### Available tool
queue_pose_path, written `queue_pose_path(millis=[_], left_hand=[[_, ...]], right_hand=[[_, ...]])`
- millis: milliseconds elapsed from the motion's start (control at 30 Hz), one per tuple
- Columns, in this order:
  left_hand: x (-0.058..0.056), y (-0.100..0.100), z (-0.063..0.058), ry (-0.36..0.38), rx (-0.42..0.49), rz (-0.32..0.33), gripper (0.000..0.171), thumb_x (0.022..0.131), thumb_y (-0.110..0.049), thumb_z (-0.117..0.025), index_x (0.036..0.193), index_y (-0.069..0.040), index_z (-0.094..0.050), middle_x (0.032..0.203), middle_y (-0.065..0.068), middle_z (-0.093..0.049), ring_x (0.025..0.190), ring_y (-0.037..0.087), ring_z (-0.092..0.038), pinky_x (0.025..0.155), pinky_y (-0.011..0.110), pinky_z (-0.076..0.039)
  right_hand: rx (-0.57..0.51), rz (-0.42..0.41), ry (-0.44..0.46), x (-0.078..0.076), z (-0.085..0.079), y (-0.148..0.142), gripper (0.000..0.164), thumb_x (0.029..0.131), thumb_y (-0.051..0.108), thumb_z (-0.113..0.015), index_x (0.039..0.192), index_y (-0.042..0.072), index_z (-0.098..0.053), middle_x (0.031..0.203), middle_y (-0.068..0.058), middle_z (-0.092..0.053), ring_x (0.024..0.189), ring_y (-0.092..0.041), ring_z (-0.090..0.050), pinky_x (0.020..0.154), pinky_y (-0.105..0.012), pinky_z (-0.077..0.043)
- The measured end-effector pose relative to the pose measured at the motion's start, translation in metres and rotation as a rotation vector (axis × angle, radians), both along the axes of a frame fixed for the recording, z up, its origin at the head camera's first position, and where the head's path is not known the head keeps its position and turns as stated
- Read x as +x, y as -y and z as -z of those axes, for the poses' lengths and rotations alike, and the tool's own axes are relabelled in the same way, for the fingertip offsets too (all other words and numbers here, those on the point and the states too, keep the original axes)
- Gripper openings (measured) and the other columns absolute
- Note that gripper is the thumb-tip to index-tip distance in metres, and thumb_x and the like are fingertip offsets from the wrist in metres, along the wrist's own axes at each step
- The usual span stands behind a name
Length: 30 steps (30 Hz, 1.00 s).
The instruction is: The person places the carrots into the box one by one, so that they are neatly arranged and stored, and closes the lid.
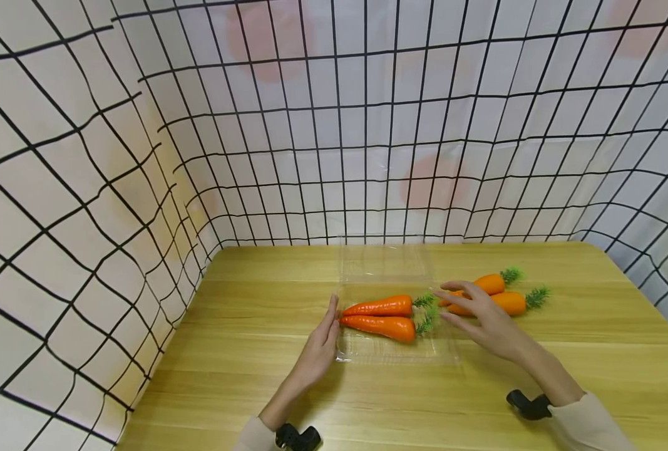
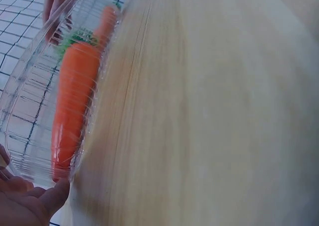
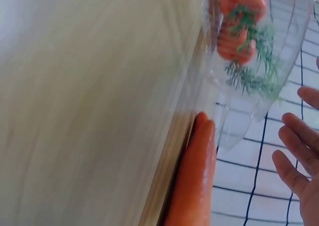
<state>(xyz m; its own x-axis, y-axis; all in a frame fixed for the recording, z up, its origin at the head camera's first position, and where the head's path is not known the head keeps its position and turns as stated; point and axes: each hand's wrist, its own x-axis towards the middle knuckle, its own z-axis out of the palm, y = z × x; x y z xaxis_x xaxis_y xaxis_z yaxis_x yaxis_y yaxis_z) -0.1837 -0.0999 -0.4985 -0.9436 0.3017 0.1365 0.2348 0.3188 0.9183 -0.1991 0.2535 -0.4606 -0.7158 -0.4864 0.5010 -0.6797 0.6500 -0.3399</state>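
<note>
Two glossy orange carrots with green tops, an upper one (image 1: 383,305) and a lower one (image 1: 387,327), lie side by side in a clear plastic box (image 1: 424,359). Their tips point left, and the box's lid (image 1: 387,260) is folded back behind. My left hand (image 1: 319,351) rests against the left end of the box, fingers straight along it; its thumb (image 2: 56,198) touches the plastic at the carrot tip. Off the box's right end, my right hand (image 1: 488,319) hovers with spread fingers, palm towards the green tops, holding nothing.
Two more carrots, a farther one (image 1: 491,284) and a nearer one (image 1: 513,304), lie on the wooden table (image 1: 243,363) right of the box, partly behind my right hand. A black wire grid (image 1: 379,150) with white sheeting surrounds the table's back and sides.
</note>
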Motion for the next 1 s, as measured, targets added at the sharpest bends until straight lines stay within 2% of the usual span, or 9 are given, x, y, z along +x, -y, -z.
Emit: queue_pose_path(millis=[167, 300, 467, 700, 1000], left_hand=[[0.0, 0.001, 0.001, -0.012, -0.008, 0.001, 0.058, 0.113, -0.007, -0.031, 0.166, -0.005, -0.009, 0.173, 0.017, -0.015, 0.154, 0.039, -0.031, 0.126, 0.052, -0.027], [0.0, 0.001, 0.001, -0.004, -0.007, -0.005, 0.058, 0.113, -0.008, -0.031, 0.167, -0.007, -0.009, 0.173, 0.016, -0.014, 0.155, 0.038, -0.031, 0.126, 0.051, -0.027], [0.001, 0.0, 0.0, -0.002, -0.012, -0.011, 0.057, 0.113, -0.008, -0.031, 0.166, -0.006, -0.009, 0.173, 0.014, -0.014, 0.155, 0.035, -0.03, 0.127, 0.05, -0.026], [0.001, 0.0, -0.001, -0.005, -0.029, -0.02, 0.057, 0.113, -0.009, -0.032, 0.167, -0.007, -0.011, 0.173, 0.014, -0.016, 0.156, 0.034, -0.029, 0.127, 0.051, -0.025], [0.0, 0.0, -0.001, -0.007, -0.025, -0.02, 0.057, 0.113, -0.01, -0.032, 0.166, -0.007, -0.012, 0.173, 0.014, -0.016, 0.157, 0.032, -0.027, 0.128, 0.051, -0.023]], right_hand=[[-0.006, 0.043, 0.038, 0.004, 0.0, -0.013, 0.05, 0.094, 0.006, -0.074, 0.143, 0.013, -0.064, 0.141, -0.014, -0.058, 0.125, -0.032, -0.054, 0.087, -0.048, -0.054], [-0.008, 0.079, 0.07, 0.004, 0.001, -0.025, 0.05, 0.095, 0.009, -0.074, 0.143, 0.013, -0.063, 0.141, -0.018, -0.057, 0.125, -0.036, -0.054, 0.087, -0.057, -0.054], [0.019, 0.095, 0.045, 0.001, 0.006, -0.038, 0.051, 0.092, 0.01, -0.077, 0.142, 0.009, -0.064, 0.138, -0.02, -0.06, 0.123, -0.035, -0.054, 0.089, -0.056, -0.05], [0.02, 0.092, -0.006, -0.003, 0.011, -0.052, 0.042, 0.09, 0.008, -0.078, 0.131, 0.006, -0.07, 0.133, -0.019, -0.062, 0.116, -0.041, -0.058, 0.087, -0.06, -0.048], [0.037, 0.142, 0.069, -0.007, 0.017, -0.071, 0.04, 0.093, 0.015, -0.076, 0.131, 0.005, -0.069, 0.136, -0.024, -0.06, 0.122, -0.051, -0.051, 0.089, -0.072, -0.044]])
